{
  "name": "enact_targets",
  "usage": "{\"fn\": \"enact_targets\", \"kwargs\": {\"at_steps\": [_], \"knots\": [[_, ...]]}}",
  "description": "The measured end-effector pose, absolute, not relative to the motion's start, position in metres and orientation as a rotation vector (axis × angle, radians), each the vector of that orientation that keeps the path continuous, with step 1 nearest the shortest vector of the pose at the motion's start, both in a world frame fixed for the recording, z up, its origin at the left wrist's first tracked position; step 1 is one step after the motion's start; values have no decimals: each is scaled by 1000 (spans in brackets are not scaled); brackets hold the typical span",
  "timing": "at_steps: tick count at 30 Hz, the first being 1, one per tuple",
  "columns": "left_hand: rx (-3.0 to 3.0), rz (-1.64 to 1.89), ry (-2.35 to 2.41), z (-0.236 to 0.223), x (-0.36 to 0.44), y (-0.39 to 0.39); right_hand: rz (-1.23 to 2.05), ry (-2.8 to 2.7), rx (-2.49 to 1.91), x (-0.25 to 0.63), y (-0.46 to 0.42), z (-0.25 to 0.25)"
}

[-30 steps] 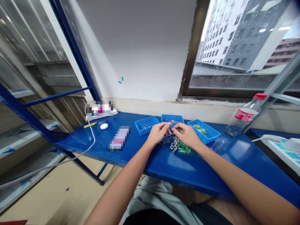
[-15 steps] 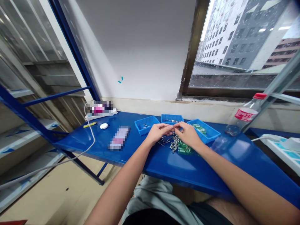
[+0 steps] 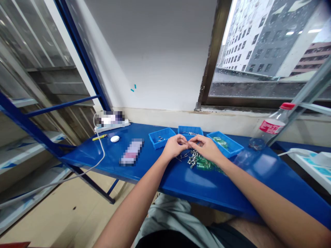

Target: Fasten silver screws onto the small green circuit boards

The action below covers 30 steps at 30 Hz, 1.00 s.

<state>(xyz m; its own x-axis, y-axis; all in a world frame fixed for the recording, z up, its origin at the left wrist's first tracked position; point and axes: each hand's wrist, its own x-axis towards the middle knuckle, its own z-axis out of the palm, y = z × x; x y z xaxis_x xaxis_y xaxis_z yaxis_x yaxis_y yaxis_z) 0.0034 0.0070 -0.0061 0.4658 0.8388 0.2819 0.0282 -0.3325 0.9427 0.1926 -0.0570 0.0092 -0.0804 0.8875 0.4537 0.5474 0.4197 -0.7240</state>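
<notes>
My left hand (image 3: pixel 176 146) and my right hand (image 3: pixel 205 147) meet fingertip to fingertip above the blue table. Both are closed in a pinch; whatever lies between the fingers is too small to make out. Just below my right hand is a heap of small shiny metal parts (image 3: pixel 191 159). Thin metal pins (image 3: pixel 183 156) lie loose beside it, partly hidden by the hands. Green circuit boards (image 3: pixel 205 164) rest against the heap, under my right wrist.
Three blue trays stand behind the hands: the left tray (image 3: pixel 155 146) and middle tray (image 3: pixel 190 128) hold small metal parts, the right tray (image 3: pixel 236 150) green boards. A plastic bottle (image 3: pixel 271 127), blurred-out flat object (image 3: pixel 131 151), white round case (image 3: pixel 114 138) and yellow-handled tool (image 3: pixel 99 137) surround them.
My hands have shifted slightly left and down, fingertips still together. More of the green boards shows under my right wrist. The trays and heap have not moved.
</notes>
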Motion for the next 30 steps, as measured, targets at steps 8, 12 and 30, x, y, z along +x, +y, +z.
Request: {"fn": "enact_targets", "kwargs": {"at_steps": [8, 12, 30], "knots": [[1619, 1101, 734, -6, 3, 13, 429, -1699, -1276, 194, -55, 6], [1568, 1156, 710, -2, 2, 13, 371, -1762, -1269, 195, -52, 2], [2100, 1006, 872, 9, 0, -7, 518, -1532, -1331, 200, -45, -4]]}}
